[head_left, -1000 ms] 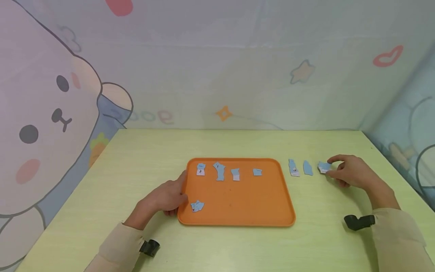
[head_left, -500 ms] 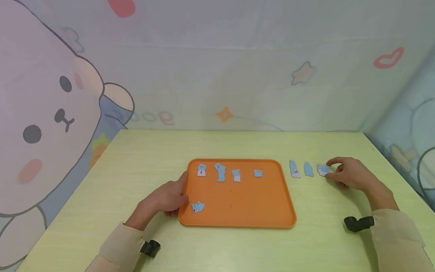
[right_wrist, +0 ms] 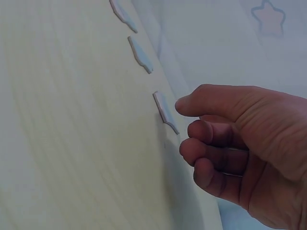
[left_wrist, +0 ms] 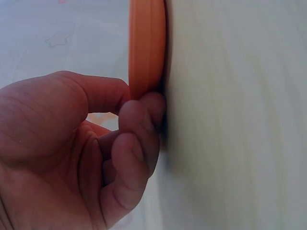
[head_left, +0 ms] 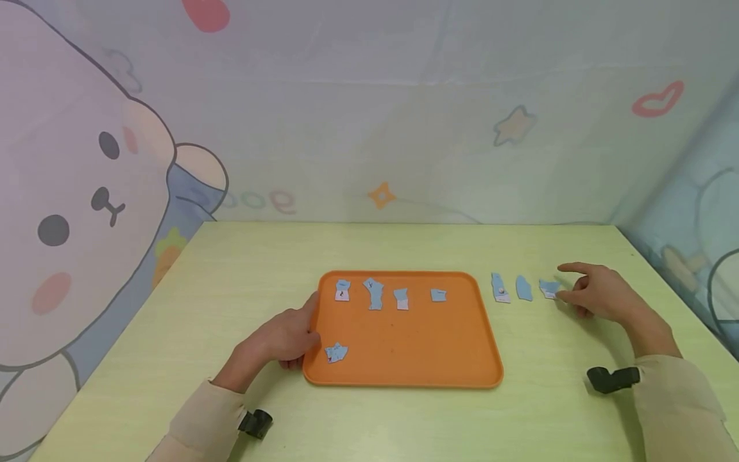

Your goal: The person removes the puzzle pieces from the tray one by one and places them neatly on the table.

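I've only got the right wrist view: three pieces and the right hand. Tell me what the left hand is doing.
Observer: The left hand is holding an orange tray by its left edge.
Operator: Tell me what lies along the far side of that tray.
Observer: Four pieces, set apart from one another in a row.
Operator: Now place my three pieces against that row.
Observer: Your three pieces lie off the tray, to its right, roughly in line with that row.
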`<state>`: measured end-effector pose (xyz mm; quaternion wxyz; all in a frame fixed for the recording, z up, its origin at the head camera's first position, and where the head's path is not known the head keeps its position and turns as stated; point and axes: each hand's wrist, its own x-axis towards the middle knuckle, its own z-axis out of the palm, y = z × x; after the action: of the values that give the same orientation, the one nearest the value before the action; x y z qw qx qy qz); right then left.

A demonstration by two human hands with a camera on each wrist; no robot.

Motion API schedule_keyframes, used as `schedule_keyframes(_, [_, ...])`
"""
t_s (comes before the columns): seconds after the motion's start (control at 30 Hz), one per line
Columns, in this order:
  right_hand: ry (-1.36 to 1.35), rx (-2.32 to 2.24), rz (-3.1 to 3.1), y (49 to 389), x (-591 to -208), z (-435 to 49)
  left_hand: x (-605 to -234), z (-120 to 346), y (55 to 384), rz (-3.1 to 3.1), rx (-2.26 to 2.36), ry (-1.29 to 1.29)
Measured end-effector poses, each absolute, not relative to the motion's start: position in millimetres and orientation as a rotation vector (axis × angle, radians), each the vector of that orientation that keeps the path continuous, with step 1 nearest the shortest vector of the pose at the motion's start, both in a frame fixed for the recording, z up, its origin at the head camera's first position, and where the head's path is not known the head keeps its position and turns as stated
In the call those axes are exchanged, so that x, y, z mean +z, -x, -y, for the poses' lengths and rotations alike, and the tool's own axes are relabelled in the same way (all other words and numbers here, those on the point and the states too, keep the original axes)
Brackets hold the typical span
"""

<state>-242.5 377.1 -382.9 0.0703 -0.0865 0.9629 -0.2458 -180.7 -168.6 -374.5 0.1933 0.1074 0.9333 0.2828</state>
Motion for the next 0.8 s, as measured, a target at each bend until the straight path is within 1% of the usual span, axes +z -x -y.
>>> schedule_keyframes(0.5, [0.298,-0.819,-3.023,234,-362,-360,-373,169,181,-2.630,0.783,-0.359])
schedule_keyframes(0.8, [0.329,-0.857,-3.072,228,-347,-337,-373,171,180,-2.623,0.809,-0.365])
